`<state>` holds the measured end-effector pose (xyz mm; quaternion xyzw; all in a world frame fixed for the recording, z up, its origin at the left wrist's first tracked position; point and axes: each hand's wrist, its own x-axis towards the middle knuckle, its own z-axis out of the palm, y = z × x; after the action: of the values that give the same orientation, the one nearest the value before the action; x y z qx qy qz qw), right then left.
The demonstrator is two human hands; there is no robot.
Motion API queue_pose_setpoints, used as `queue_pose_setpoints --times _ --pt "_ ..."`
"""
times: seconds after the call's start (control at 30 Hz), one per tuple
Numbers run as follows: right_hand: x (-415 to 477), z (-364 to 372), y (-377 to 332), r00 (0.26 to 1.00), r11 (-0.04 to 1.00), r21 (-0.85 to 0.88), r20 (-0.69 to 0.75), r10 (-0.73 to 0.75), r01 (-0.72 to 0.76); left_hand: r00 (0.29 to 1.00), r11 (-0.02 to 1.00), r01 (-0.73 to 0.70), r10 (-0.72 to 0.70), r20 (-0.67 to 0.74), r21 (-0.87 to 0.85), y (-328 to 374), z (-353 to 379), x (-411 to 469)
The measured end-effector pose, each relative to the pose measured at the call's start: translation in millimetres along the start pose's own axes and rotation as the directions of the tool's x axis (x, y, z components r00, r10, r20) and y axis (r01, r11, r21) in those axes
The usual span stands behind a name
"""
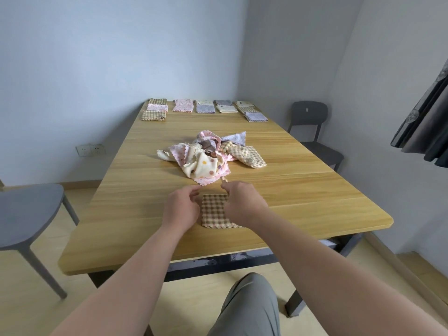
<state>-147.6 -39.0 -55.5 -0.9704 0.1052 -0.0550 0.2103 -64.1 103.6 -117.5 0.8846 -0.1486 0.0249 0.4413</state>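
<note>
A folded brown-and-cream checked cloth [213,212] lies flat on the wooden table [315,202] near the front edge. My left hand [180,207] is at its left edge, fingers curled onto the upper left corner. On the other side, my right hand [242,202] covers the right edge with its fingers curled at the upper right corner. Just beyond lies a loose pile of unfolded cloths [208,154]: pink, cream with dots, grey and checked.
Several folded cloths [206,109] lie in a row of small stacks along the table's far edge. One grey chair [29,214] stands to the left, and a dark chair [312,132] at the right. Walls close in behind. My knee [249,304] is below the table front.
</note>
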Motion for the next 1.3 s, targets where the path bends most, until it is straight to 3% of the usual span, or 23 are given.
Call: queue_pose_setpoints --times 0.43,0.7,0.93,1.3 --pt "9 28 -23 0.997 0.994 -0.108 0.073 -0.02 0.028 0.999 0.999 -0.038 0.038 0.006 -0.015 -7 2 6" --pt "8 39 -21 0.996 0.999 0.033 0.082 -0.038 0.035 0.999 0.999 -0.043 0.043 0.015 -0.011 -8 4 7" --pt "2 38 -16 0.997 0.988 0.138 -0.026 -0.066 0.069 1.0 1.0 -0.02 0.02 0.005 0.014 -9 6 9" --pt "-5 44 -9 0.985 0.974 0.159 -0.078 -0.151 0.162 1.0 0.999 -0.017 0.018 -0.013 0.038 -5 4 6"
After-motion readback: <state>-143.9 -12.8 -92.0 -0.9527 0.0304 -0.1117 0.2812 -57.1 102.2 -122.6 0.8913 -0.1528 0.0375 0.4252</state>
